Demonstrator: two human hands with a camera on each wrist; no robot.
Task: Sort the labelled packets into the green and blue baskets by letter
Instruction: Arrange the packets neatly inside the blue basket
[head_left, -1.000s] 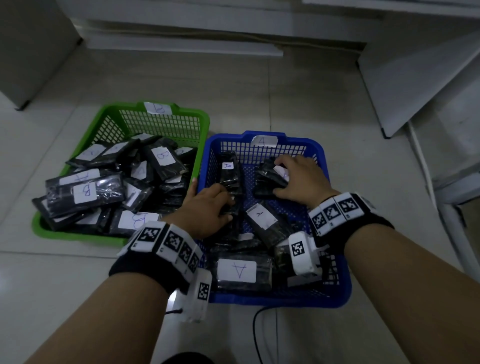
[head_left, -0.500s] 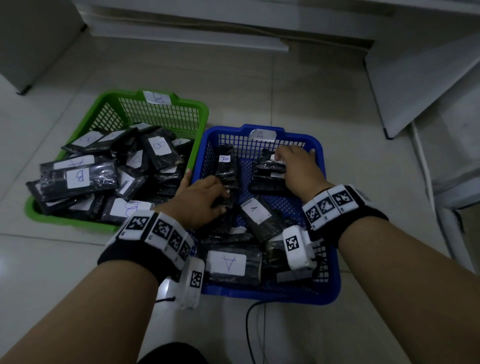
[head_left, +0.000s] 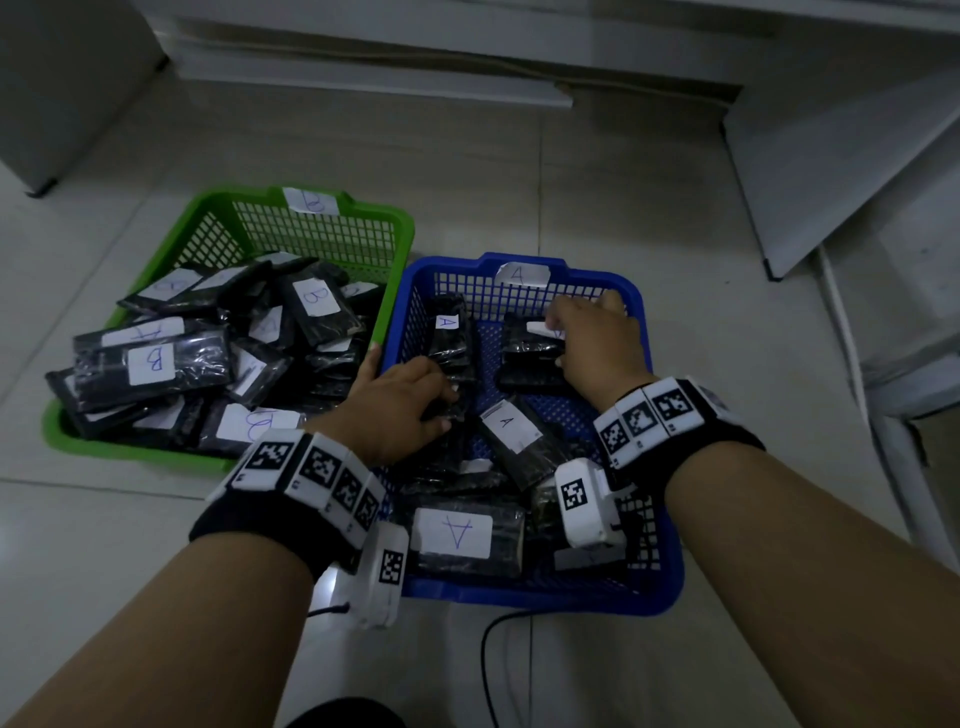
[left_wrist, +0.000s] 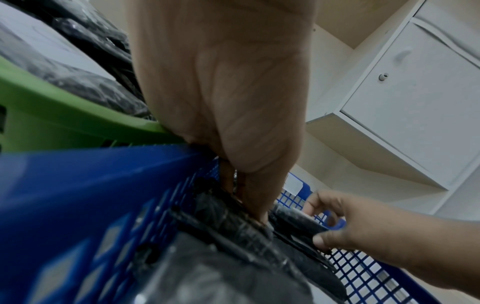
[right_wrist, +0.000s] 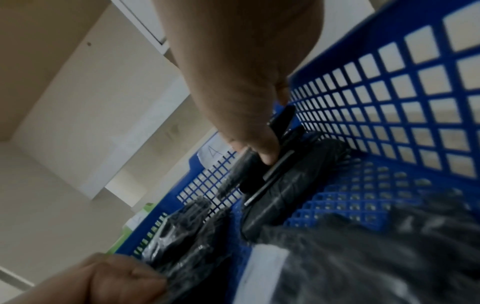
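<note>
While both hands are down in the blue basket: sorting looks close to done — this step reads as squaring up A-marked packets, not carrying any across.
Left hand: fingers curled round the near end of the left stack, which lies along the blue basket's left wall with an A label on top.
Right hand: thumb and fingers pinch the right stack by its ends, close to the blue basket's far wall.
Loose packets: overlapping toward the blue basket's near wall, A labels showing.
Green basket: just left of the blue basket, heaped with B packets; one label there is too unclear to read.
Tags: A tag on the blue basket's far rim, B tag on the green one's.
Next move: probably settle each stack flat and release — the film wrap looks slippery, so an even squeeze is called for or a stack may fan out; then check that unclear label.
</note>
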